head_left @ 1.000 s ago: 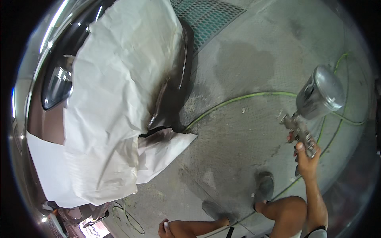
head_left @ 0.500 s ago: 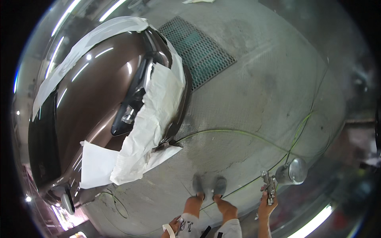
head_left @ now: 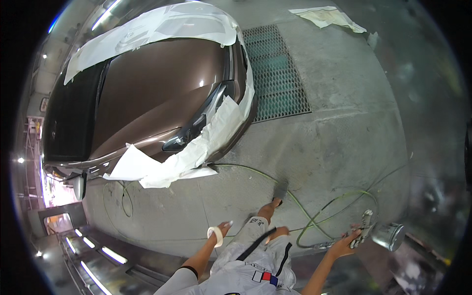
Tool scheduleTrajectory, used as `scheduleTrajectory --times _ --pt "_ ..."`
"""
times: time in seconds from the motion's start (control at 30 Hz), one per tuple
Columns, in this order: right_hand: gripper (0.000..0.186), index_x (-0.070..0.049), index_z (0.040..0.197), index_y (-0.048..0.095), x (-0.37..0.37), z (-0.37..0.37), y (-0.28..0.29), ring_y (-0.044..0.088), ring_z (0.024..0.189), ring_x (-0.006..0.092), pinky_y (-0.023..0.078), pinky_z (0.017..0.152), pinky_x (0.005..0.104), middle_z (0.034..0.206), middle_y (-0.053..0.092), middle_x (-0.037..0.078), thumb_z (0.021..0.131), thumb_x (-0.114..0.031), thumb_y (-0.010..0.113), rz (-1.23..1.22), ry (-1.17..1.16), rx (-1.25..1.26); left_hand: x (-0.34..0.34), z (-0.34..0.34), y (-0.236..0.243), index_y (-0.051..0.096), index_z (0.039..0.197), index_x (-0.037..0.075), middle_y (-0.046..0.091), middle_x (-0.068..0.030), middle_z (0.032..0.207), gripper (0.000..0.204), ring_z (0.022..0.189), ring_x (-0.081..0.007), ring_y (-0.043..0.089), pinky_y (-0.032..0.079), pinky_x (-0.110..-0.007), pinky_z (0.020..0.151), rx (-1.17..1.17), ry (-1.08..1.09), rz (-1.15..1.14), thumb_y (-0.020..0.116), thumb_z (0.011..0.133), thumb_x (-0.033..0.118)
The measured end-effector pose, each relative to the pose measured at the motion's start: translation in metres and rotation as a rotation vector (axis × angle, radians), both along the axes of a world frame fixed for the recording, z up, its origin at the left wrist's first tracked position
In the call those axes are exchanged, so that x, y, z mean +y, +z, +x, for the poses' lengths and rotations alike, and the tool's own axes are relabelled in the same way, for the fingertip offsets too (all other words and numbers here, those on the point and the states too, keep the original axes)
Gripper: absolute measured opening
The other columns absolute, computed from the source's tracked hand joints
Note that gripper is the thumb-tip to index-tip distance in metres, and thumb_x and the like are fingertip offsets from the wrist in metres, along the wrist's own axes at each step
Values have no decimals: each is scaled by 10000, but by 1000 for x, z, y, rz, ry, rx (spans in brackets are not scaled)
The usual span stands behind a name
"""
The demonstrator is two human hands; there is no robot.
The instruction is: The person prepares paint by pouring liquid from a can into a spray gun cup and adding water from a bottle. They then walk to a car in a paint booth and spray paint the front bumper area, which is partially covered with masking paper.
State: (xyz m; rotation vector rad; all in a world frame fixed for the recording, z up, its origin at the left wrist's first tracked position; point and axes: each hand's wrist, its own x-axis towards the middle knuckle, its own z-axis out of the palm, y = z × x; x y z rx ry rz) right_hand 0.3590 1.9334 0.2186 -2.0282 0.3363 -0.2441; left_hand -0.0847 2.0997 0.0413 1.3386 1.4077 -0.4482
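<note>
My right hand (head_left: pixel 345 244), low on the right, grips a metal spray gun (head_left: pixel 364 230) by its body. A round silver paint cup (head_left: pixel 391 236) sits at the gun's outer side. At lower centre my left hand (head_left: pixel 224 228) hangs away from the car, its fingers loosely apart; a pale spot shows at the fingertips, too small to make out. Around that wrist sits a cream tape roll (head_left: pixel 215 236). To the left stands a brown car (head_left: pixel 157 78), with white masking paper (head_left: pixel 216 132) along its front edge by the headlight (head_left: pixel 179 140). More white covering (head_left: pixel 162 29) lies on its far side.
A green air hose (head_left: pixel 255 169) winds over the concrete floor (head_left: pixel 344 142) past my feet and loops near my right hand. Beyond the car's front is a metal floor grate (head_left: pixel 278 73). A crumpled sheet (head_left: pixel 329 18) lies at the far right. The side mirror (head_left: pixel 79 188) juts out.
My view has shifted, with the car now higher in the picture. One foot has stepped forward. The spray gun, still in my right hand, appears farther right; more of my left arm shows.
</note>
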Motion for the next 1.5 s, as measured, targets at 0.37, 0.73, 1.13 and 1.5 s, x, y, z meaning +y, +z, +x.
scheduleTrajectory --times 0.37,0.73,1.13,1.5 --pt "327 -1 1025 648 138 274 109 588 709 125 444 509 240 907 674 60 985 -308 540 86 204 -356 68 296 86 379 1421 81 495 -196 1377 750 1260 -342 495 412 -417 1036 -85 -146 32 608 865 530" --pt "359 10 1066 623 312 431 155 618 770 128 460 525 225 933 681 68 976 -331 554 296 496 -363 55 712 107 438 1401 166 478 -154 1400 868 1327 -326 413 150 -613 1125 -384 -78 538 774 682 518" --pt "376 -1 1139 607 479 545 185 645 876 147 456 562 245 1051 679 76 970 -334 569 299 896 -429 161 869 -18 622 1063 99 634 -83 1162 248 1152 -305 554 299 -657 1022 -255 443 152 594 869 250" --pt "562 37 1164 591 610 670 276 629 879 260 532 634 358 1121 625 181 862 -427 687 -12 1124 -860 165 889 -87 601 1163 150 611 -110 1219 306 1180 -327 529 304 -666 1015 -82 738 93 521 918 317"
